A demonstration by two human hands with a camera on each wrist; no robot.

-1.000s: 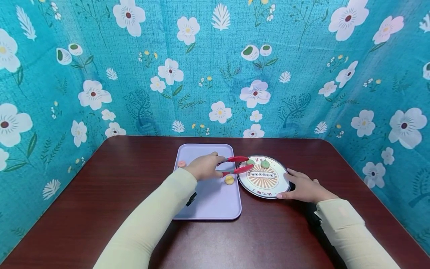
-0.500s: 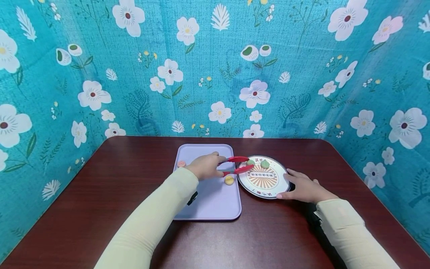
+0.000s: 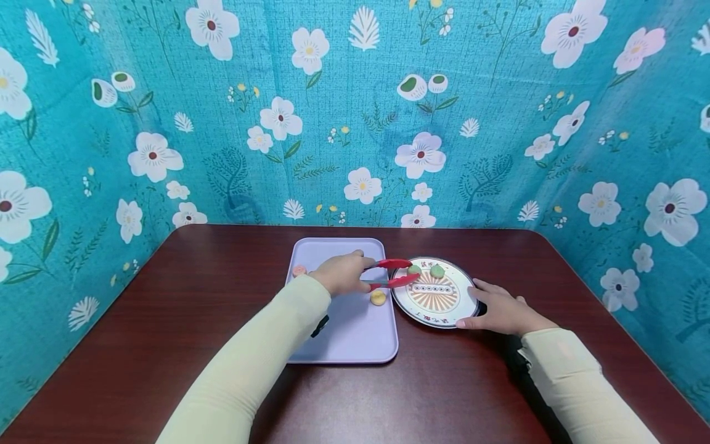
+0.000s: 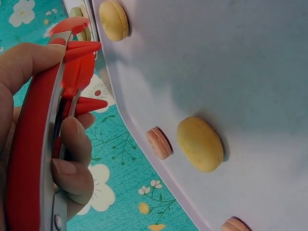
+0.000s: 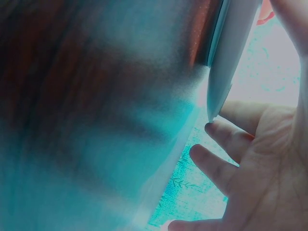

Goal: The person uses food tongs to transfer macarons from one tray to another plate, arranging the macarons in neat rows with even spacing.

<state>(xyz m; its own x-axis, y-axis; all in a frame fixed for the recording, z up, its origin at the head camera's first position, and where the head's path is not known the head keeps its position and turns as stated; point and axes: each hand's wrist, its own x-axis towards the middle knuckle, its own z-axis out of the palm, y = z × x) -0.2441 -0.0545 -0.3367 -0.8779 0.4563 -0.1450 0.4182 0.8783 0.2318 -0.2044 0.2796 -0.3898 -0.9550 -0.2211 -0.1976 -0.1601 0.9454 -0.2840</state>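
My left hand (image 3: 341, 273) grips a pair of red-tipped metal tongs (image 4: 36, 144), which reach from over the tray across to the plate. Between the tongs' tips, by the plate's left rim, is a green macaron (image 3: 414, 269). A second green macaron (image 3: 437, 271) lies on the round white plate (image 3: 407, 302), just right of the first. My right hand (image 3: 501, 311) touches the plate's right rim, thumb toward the front and fingers spread nearly straight. In the right wrist view, fingertips rest at the edge of the plate (image 5: 233, 53).
The lilac tray (image 3: 344, 336) stands left of the plate, its right edge close to the rim. A yellow macaron (image 3: 378, 298) lies at its right side and a pink macaron (image 3: 299, 271) at its left. Another yellow macaron (image 4: 199, 144) shows in the left wrist view. Behind the table hangs a floral cloth (image 3: 333, 123).
My left wrist and sleeve have shifted very slightly to the right. The plate, the macarons and my right hand stay where they were.
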